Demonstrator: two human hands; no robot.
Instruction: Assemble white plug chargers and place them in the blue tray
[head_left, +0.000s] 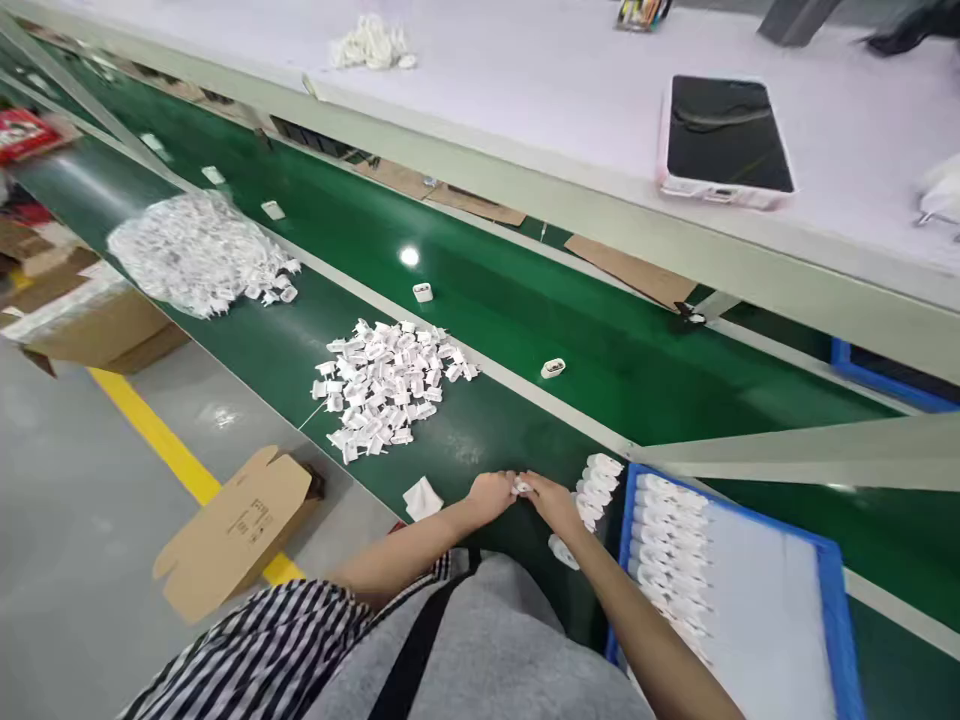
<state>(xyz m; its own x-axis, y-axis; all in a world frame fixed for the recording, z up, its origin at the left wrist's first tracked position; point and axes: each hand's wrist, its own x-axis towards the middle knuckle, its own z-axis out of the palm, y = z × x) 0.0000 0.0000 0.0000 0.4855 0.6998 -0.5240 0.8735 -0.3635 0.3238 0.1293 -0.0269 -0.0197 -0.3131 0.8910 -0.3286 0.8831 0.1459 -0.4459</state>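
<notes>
Both my hands meet over the green bench, fingers pinched on one small white plastic part (520,487). My left hand (491,496) grips it from the left, my right hand (551,500) from the right. Much of the part is hidden by my fingers. To the left lies a loose pile of white plastic pieces (386,385). Close by my left wrist is a crumpled white cloth (422,498). Beside my right hand stands a short row of white parts (596,490). Right of that, a blue-rimmed tray (832,600) holds rows of similar white parts (667,560).
A bagged heap of white pieces (199,250) lies farther left. White parts (553,368) sit spaced along the green conveyor belt (480,310). A slanting metal post (810,455) crosses above the tray. A tablet-like device (727,135) rests on the shelf. An open cardboard box (236,530) is on the floor.
</notes>
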